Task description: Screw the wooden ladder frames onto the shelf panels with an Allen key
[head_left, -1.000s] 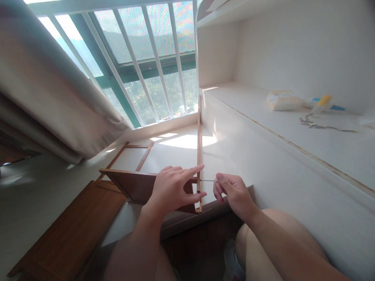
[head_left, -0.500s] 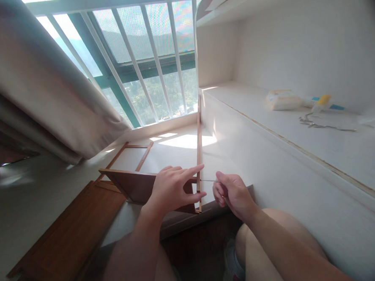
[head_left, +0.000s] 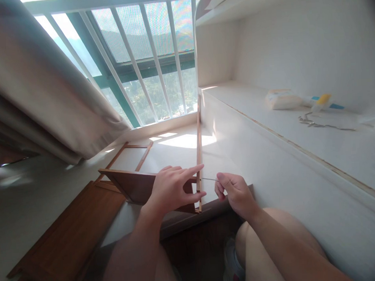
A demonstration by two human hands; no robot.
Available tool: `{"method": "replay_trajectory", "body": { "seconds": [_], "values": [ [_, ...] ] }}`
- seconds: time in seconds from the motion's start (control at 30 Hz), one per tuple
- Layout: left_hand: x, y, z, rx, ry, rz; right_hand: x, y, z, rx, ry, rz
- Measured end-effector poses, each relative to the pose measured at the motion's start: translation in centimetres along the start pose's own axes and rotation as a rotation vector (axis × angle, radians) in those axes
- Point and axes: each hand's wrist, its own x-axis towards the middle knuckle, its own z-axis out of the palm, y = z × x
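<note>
R grip [head_left: 235, 192] pinches 1 rod [head_left: 210, 179] at 1 wd. rail [head_left: 199, 156].

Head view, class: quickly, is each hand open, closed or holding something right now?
Left hand: open, spread at the wooden strip.
Right hand: closed, holding a thin rod.

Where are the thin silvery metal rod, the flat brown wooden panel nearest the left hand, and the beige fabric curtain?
Thin silvery metal rod [head_left: 209, 179]: head view, exposed shaft.
Flat brown wooden panel [head_left: 135, 187]: head view, broad face.
Beige fabric curtain [head_left: 48, 81]: head view, hanging cloth.
</note>
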Motion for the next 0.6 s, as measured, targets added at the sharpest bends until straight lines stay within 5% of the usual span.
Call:
{"method": "replay_trajectory", "body": {
  "seconds": [0.6],
  "values": [
    [0.03, 0.00, -0.08, -0.002, 0.000, 0.000, -0.22, -0.02, -0.14, -0.103, -0.049, -0.094]
  ]
}}
